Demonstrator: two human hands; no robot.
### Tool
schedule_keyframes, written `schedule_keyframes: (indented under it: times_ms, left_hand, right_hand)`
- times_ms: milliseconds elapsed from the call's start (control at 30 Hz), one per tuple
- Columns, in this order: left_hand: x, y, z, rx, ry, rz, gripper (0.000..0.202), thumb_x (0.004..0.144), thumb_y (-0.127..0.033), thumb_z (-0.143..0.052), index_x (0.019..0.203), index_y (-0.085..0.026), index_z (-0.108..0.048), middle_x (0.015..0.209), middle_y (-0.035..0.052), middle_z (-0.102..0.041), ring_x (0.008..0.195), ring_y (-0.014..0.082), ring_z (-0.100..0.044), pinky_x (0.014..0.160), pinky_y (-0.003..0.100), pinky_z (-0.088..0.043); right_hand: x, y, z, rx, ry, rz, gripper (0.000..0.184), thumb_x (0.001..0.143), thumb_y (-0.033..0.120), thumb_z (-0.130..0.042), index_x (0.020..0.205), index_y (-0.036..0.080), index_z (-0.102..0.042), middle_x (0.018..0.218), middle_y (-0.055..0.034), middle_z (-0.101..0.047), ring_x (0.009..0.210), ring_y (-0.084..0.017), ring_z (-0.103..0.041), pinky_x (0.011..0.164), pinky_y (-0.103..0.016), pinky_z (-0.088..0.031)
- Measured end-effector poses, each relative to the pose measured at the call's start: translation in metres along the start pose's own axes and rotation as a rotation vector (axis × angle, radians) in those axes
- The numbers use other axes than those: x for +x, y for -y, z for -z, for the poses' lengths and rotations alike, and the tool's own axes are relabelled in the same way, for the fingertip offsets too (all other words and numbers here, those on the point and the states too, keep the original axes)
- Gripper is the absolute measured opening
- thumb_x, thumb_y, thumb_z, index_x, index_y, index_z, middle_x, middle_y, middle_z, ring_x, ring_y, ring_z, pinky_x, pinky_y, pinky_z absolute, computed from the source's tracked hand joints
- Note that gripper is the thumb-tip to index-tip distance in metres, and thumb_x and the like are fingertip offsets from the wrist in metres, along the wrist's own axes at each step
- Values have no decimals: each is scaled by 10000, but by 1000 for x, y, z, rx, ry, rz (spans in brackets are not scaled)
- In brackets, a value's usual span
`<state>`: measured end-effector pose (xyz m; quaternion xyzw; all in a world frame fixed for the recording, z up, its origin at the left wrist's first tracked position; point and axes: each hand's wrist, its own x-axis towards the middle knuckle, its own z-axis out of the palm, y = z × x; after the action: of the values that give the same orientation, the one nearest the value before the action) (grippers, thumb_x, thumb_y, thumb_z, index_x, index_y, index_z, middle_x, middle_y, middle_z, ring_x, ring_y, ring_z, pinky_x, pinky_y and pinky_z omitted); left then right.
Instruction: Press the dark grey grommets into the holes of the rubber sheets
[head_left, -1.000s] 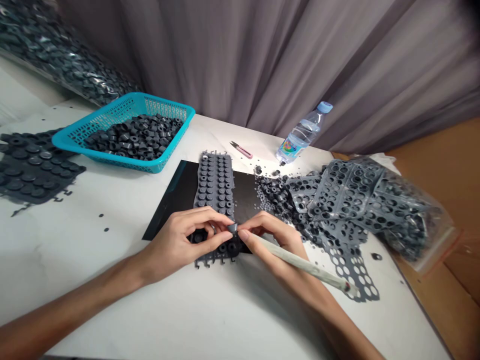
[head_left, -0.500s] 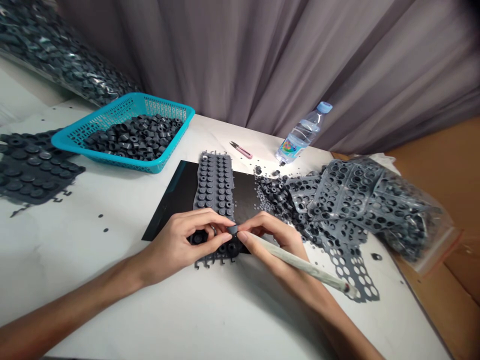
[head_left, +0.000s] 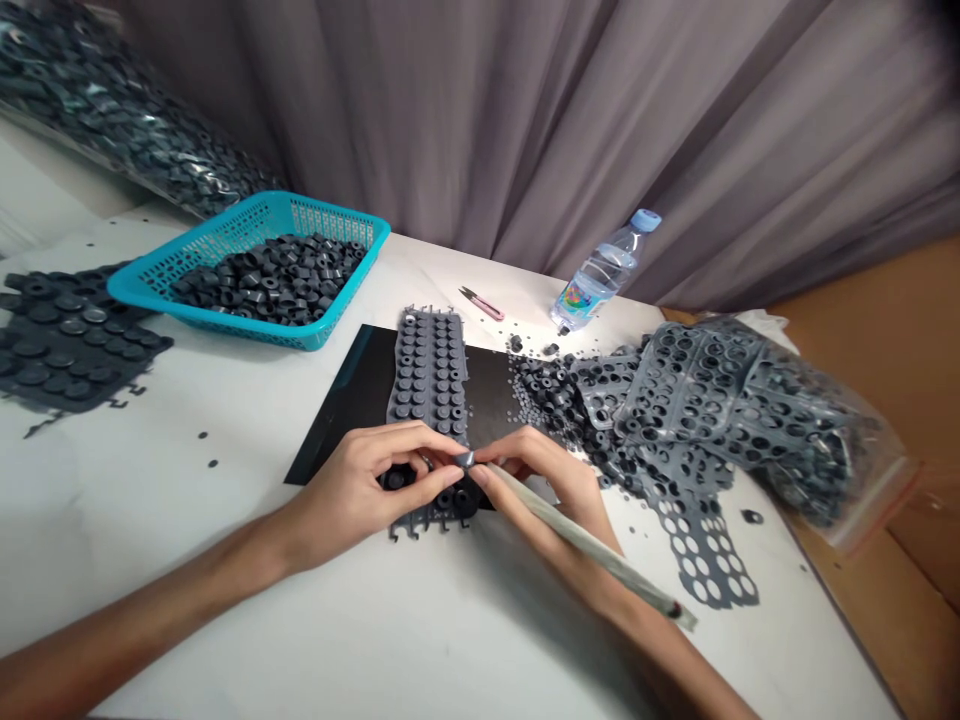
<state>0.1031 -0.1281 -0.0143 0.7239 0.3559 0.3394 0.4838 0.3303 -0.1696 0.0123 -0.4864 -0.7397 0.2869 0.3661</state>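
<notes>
My left hand (head_left: 375, 478) pinches a small grey rubber piece (head_left: 465, 459) between thumb and fingertips. From the other side the fingers of my right hand (head_left: 551, 475) press against the same piece. A pale slim stick (head_left: 592, 550) with a dark spot near its far end lies in my right hand, its tip hidden at the fingertips. Beneath both hands is a dark grey rubber sheet (head_left: 429, 375) with rows of round studs, its middle covered by my left hand. The sheet rests on a black board (head_left: 352, 390).
A turquoise basket (head_left: 217, 324) of grey rubber pieces stands at the left, near another studded sheet (head_left: 67, 340). Pink-handled snips (head_left: 487, 305) and a water bottle (head_left: 600, 275) lie behind. Loose pieces, punched sheets (head_left: 705, 390) and a plastic bag (head_left: 840, 460) fill the right.
The small rubber piece has tilted between the fingertips. The far end of the stick has swung slightly downward and left; both hands stay nearly in place.
</notes>
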Motion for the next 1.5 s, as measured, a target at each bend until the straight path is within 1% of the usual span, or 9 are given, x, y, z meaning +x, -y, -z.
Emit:
schedule_keyframes:
  times_ms: [133, 267, 400, 533, 633, 833, 1000, 1367, 1500]
  left_hand:
    - [1, -2, 0, -126, 8, 132, 237, 931, -361, -724, 1110, -213, -769, 1024, 25, -743, 819, 127, -683, 751, 218, -582]
    - [4, -3, 3, -252, 43, 249, 251, 927, -412, -726, 1003, -180, -785, 869, 26, -760, 688, 111, -655, 668, 218, -561]
    - [9, -1, 9, -407, 85, 358, 271, 925, -418, -736, 986, -155, -748, 852, 55, -785, 665, 111, -656, 652, 222, -540]
    - [10, 0, 12, -560, 73, 422, 304, 911, -409, -763, 1063, -160, -678, 952, 98, -796, 817, 154, -711, 662, 219, -522]
    - [9, -1, 12, -612, 78, 436, 286, 919, -393, -760, 1040, -159, -648, 953, 109, -790, 888, 159, -711, 666, 202, -496]
    - [10, -2, 12, -559, 102, 400, 270, 927, -396, -749, 1022, -165, -647, 891, 27, -751, 643, 70, -604, 619, 186, -442]
    - [9, -2, 12, -549, 129, 392, 280, 939, -409, -726, 1032, -159, -639, 894, 41, -740, 651, 89, -587, 621, 204, -433]
    - [10, -2, 12, -478, 102, 371, 304, 909, -443, -735, 992, -157, -676, 839, 13, -658, 625, 98, -568, 597, 224, -429]
    - [10, -1, 11, -488, 93, 373, 304, 906, -436, -742, 996, -151, -684, 895, 32, -691, 630, 90, -568, 605, 221, -436]
  right_hand:
    - [1, -1, -6, -86, -68, 134, 102, 1009, 169, -613, 1041, 203, -703, 937, -41, -675, 708, -135, -590, 644, -284, -484]
    - [0, -1, -10, -169, -114, 214, 135, 997, 132, -618, 1080, 199, -701, 963, -50, -688, 733, -135, -626, 665, -280, -522]
    - [-2, 2, -10, -164, -179, 182, 144, 991, 136, -628, 1103, 201, -691, 970, -58, -696, 748, -148, -655, 659, -288, -557]
    - [-5, 5, -10, -72, -206, 143, 200, 962, 154, -687, 1153, 206, -656, 907, -25, -688, 731, -138, -671, 658, -262, -604]
    - [-4, 6, -12, -58, -178, 236, 209, 943, 115, -699, 1124, 206, -646, 940, -32, -704, 755, -137, -689, 686, -253, -618]
    - [1, 3, -14, -70, -166, 378, 210, 912, 62, -706, 1070, 188, -651, 976, -75, -720, 862, -178, -728, 771, -276, -624]
    - [1, -1, -13, -130, -146, 430, 197, 928, 95, -700, 1089, 196, -647, 989, -88, -729, 863, -182, -742, 787, -277, -630]
    - [3, 2, -18, -153, -197, 386, 191, 934, 119, -698, 1090, 218, -651, 992, -72, -724, 859, -181, -746, 777, -261, -625]
    - [1, -1, -21, -183, -197, 345, 279, 945, 132, -695, 1203, 214, -624, 1069, -83, -718, 871, -173, -742, 778, -257, -637]
